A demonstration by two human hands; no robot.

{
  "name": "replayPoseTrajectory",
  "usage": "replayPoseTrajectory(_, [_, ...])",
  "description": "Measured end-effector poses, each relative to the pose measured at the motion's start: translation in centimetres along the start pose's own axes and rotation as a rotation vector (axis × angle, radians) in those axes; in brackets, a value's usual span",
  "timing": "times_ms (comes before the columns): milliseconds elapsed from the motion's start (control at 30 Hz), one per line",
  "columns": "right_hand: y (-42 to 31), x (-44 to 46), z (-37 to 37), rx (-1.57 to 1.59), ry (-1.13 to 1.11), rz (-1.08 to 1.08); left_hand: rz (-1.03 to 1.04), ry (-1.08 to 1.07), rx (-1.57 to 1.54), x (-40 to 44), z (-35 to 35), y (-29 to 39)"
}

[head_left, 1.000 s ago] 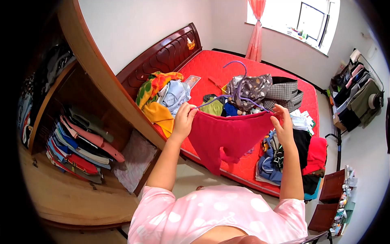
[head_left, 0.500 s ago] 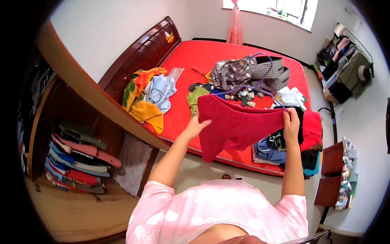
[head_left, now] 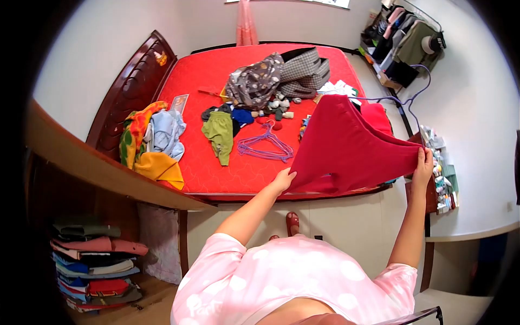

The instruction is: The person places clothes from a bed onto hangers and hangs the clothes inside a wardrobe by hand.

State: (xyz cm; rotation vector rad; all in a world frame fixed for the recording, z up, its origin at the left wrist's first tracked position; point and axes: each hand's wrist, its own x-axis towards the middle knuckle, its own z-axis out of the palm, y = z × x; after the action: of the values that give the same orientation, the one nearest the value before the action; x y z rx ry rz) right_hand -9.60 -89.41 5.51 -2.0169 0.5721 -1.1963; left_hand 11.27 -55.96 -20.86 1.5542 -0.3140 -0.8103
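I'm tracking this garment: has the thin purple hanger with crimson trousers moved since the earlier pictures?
Yes, the thin purple hanger moved right: its hook, earlier seen over the red quilted mattress, now shows past the mattress's right edge.

We see a loose, pale pink fabric top with large white polka dots (head_left: pixel 295 271) on the person, its short, wide left sleeve (head_left: pixel 223 252) and right sleeve (head_left: pixel 398 279) in the same pink. White lettering reading "Party" (head_left: pixel 203 306) runs near the left shoulder. Below, we see a shiny reddish-brown open shoe (head_left: pixel 292 222), its mate mostly hidden.
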Motion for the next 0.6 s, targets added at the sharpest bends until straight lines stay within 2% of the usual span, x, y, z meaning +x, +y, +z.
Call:
replayPoseTrajectory(33, [-0.1, 0.0, -1.0, -0.008, 0.028, 0.024, -0.010, -0.027, -0.101, 0.4, 1.1, 0.0])
replayPoseTrajectory(67, [0.5, 0.1, -2.0, -0.057, 0.041, 0.020, -0.043, -0.034, -0.051, 0.8, 2.1, -0.1])
replayPoseTrajectory(167, [2.9, 0.7, -3.5, -0.093, 0.054, 0.023, -0.287, -0.083, -0.132, 0.3, 4.8, 3.3])
replayPoseTrajectory(300, [9.8, 1.4, -2.4, -0.016, 0.082, 0.114, -0.337, -0.117, -0.263, 2.5, 6.7, 3.4])
replayPoseTrajectory(367, [11.5, 1.9, -0.8, -0.081, 0.068, 0.157, -0.346, -0.138, -0.241, 4.3, 7.1, 2.8])
replayPoseTrajectory(500, [19.5, 4.4, 2.8, -0.110, -0.023, 0.173, -0.440, -0.132, -0.199, 8.3, 7.4, -0.6])
replayPoseTrajectory(600, [24.6, 7.0, 6.2, -0.148, -0.126, 0.192, -0.535, -0.074, -0.306, 11.6, 7.4, -4.6])
